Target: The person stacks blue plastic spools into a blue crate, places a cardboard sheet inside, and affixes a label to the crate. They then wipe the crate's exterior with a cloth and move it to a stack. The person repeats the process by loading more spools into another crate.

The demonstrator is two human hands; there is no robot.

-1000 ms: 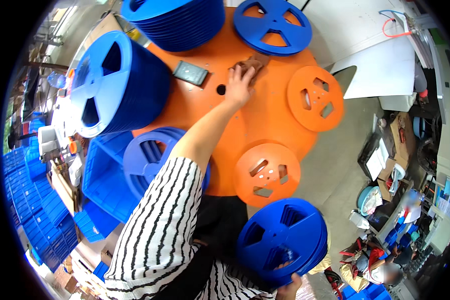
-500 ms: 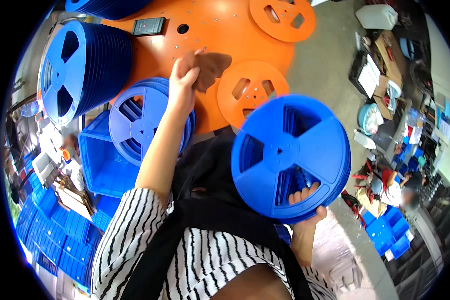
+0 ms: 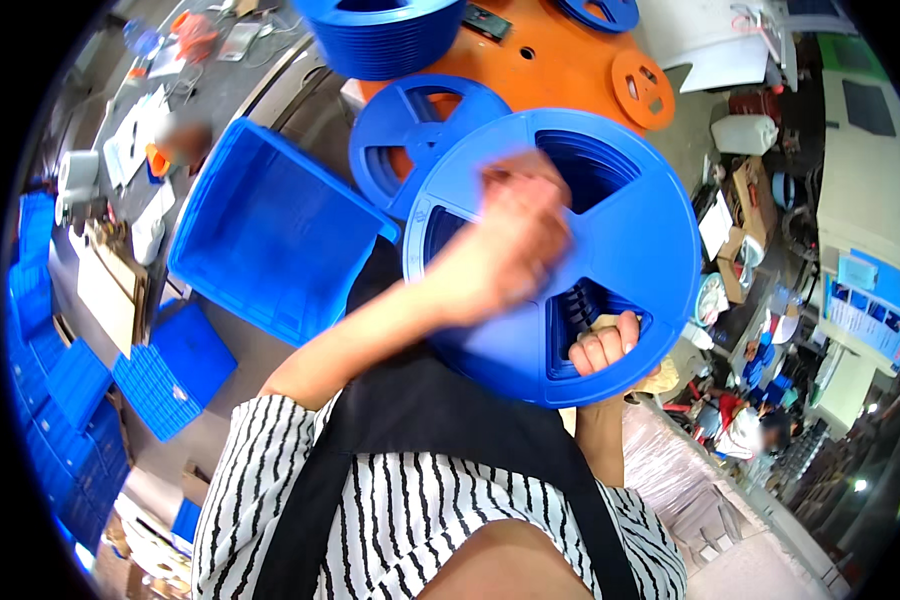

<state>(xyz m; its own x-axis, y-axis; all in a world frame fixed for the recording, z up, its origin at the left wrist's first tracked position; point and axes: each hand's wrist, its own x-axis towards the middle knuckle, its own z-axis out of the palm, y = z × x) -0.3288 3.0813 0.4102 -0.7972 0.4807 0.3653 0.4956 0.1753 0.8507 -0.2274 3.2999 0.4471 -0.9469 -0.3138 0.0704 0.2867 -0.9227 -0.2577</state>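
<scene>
A thick stack of blue plastic reels [image 3: 625,255] is held up in front of my body, its round face with cut-out windows turned toward me. My right hand [image 3: 608,345] grips it at the lower right, with fingers hooked through a window. My left hand [image 3: 525,235], smeared by motion, lies over the left part of the top reel's face. A reddish-brown blur at its fingers looks like the brown cloth [image 3: 523,172]. Behind the held stack, another blue reel [image 3: 385,110] lies at the edge of the orange table [image 3: 560,70].
A tall stack of blue reels [image 3: 385,55] stands at the table's far left, near a dark phone [image 3: 487,22]. An orange disc [image 3: 627,72] lies to the right. At my left is a large blue crate [image 3: 240,260]. Another person [image 3: 740,435] works far off right.
My left hand has moved down and right from above the table onto the held reels. The stack is slightly higher and nearer the middle. The whole view has turned, showing more of the blue crate.
</scene>
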